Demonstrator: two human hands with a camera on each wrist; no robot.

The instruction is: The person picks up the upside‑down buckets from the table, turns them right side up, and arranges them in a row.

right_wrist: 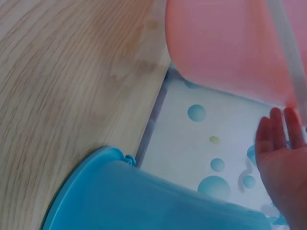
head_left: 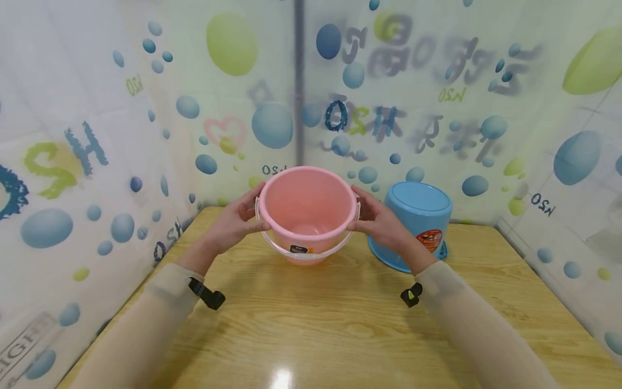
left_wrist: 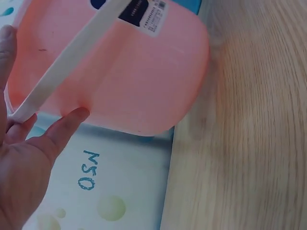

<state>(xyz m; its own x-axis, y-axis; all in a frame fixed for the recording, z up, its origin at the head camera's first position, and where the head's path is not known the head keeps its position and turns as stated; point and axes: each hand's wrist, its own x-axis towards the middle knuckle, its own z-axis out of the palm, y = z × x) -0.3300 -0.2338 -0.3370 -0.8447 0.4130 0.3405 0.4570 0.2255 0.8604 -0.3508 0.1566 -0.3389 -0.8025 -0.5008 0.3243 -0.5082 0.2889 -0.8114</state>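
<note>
Both hands hold a pink bucket (head_left: 311, 202) at its opposite sides, its open mouth tilted toward the head camera. My left hand (head_left: 234, 220) grips the left rim with the thumb in front and the fingers behind. On the other side my right hand (head_left: 380, 220) holds the rim in the same way. The pale bail handle (left_wrist: 72, 60) hangs down across the bucket's front, near a dark label (head_left: 298, 249). The right wrist view shows several right fingertips (right_wrist: 289, 115) against the bucket's outer wall. Inside, the bucket looks bare.
A blue bucket (head_left: 418, 213) stands upside down on the wooden table (head_left: 311, 319), just beyond the right forearm, with a red label facing forward. Behind and beside the table hangs a bubble-patterned curtain (head_left: 272, 70).
</note>
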